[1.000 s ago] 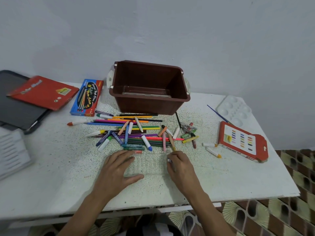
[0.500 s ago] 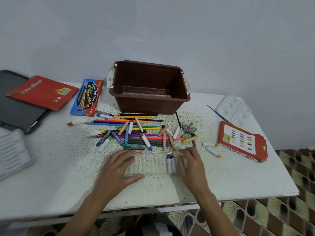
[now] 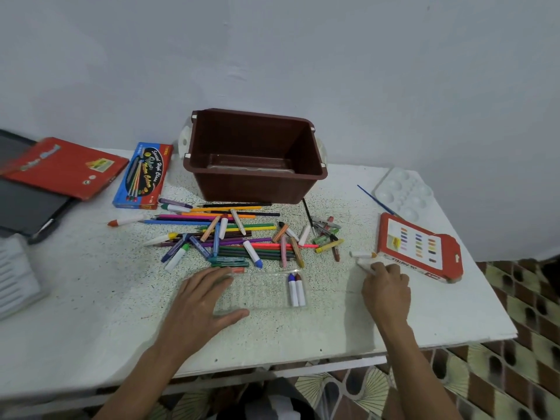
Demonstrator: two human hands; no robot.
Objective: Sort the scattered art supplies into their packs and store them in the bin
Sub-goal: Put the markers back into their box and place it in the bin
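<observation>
Pastel (image 3: 365, 264), light and probably brittle, pinched in right hand (image 3: 386, 286) grip; left hand (image 3: 201, 301), grip apart, pins the flimsy tray (image 3: 266, 294).

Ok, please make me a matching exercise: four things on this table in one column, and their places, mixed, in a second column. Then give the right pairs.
Things
1. clear tray
2. paint palette
3. oil pastels box
4. blue pencil box

Places
A. left of the brown bin
B. its left end under the left hand
C. far right corner of the table
D. just beyond the right hand, which pinches a white pastel

Pairs: 1-B, 2-C, 3-D, 4-A
</observation>
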